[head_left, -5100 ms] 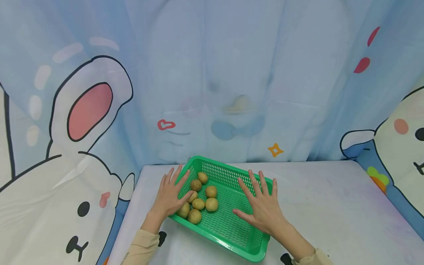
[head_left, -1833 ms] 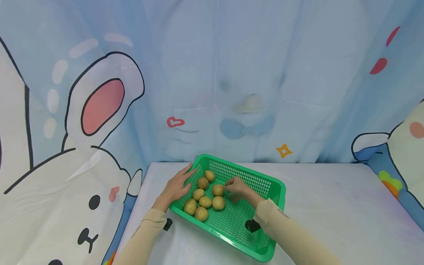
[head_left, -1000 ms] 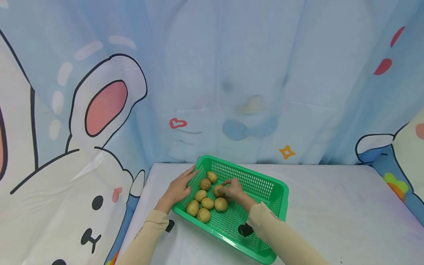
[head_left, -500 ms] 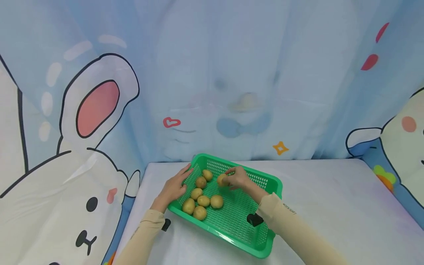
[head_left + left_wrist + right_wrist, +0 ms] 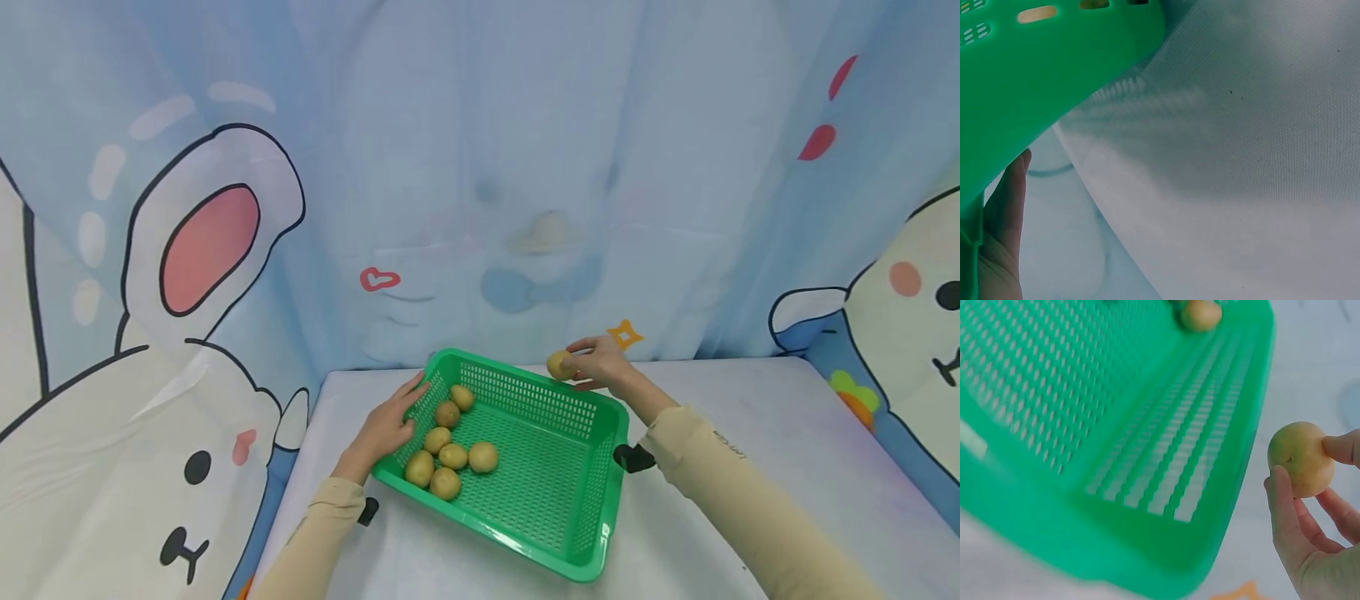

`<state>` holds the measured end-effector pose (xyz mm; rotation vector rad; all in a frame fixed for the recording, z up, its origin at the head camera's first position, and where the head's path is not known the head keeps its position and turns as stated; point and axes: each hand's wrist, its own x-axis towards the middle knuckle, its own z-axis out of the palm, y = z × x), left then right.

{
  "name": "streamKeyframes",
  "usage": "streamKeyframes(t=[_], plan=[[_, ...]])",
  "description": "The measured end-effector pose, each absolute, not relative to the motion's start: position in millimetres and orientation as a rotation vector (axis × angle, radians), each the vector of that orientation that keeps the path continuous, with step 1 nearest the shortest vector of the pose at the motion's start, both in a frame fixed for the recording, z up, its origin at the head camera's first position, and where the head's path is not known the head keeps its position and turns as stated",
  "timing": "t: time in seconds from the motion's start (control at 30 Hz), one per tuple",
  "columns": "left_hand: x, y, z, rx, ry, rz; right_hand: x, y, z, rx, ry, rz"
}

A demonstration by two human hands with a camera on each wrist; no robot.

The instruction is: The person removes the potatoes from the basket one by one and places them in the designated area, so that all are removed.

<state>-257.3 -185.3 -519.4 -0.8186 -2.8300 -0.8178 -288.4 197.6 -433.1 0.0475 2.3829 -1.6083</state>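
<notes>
My right hand pinches a round, pale yellow potato between thumb and fingertips. Both are just above the far rim of a green plastic basket, towards its right end. In the right wrist view the potato is off to the side of the basket wall, apart from it. On the basket's left rim rests my left hand, its fingers fairly straight. The left wrist view shows part of that hand against the outer wall. Several potatoes lie inside, gathered at the left end.
The basket stands at an angle on a white cloth-covered table. Behind the table hangs a light blue curtain printed with cartoon animals. Table surface extends to the right of the basket.
My right hand has reached in, taken a potato from the group, and lifted it up and right past the far rim. My left hand has settled on the left rim.
</notes>
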Motion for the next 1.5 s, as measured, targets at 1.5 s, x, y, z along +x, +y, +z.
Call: streamKeyframes(t=[1.5], plan=[[-259.1, -187.8, -520.1, -0.85, -2.823, -0.863, -262.8, 329.6, -511.8, 0.64, 2.332, -1.409]])
